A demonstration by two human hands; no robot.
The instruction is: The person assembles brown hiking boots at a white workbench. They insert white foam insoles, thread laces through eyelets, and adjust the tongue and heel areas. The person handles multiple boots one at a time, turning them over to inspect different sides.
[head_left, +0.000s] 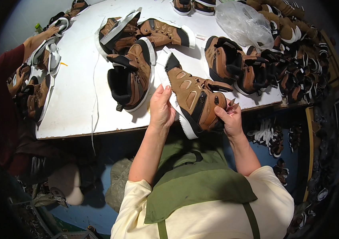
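Well, left fingers (164,92) and right fingers (222,113) hold the brown, white-soled boot (193,95); steady is best (mind that small pointy tool (233,106)).

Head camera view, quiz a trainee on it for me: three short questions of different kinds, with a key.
1. What are the left hand and right hand both holding?
2. True or false: the plastic bag lies in the picture's left half.
3. Which colour is the co-worker's sleeve: A green, B dark red, or C white?

Key: 1. a brown shoe; 2. false, right half; 3. B.
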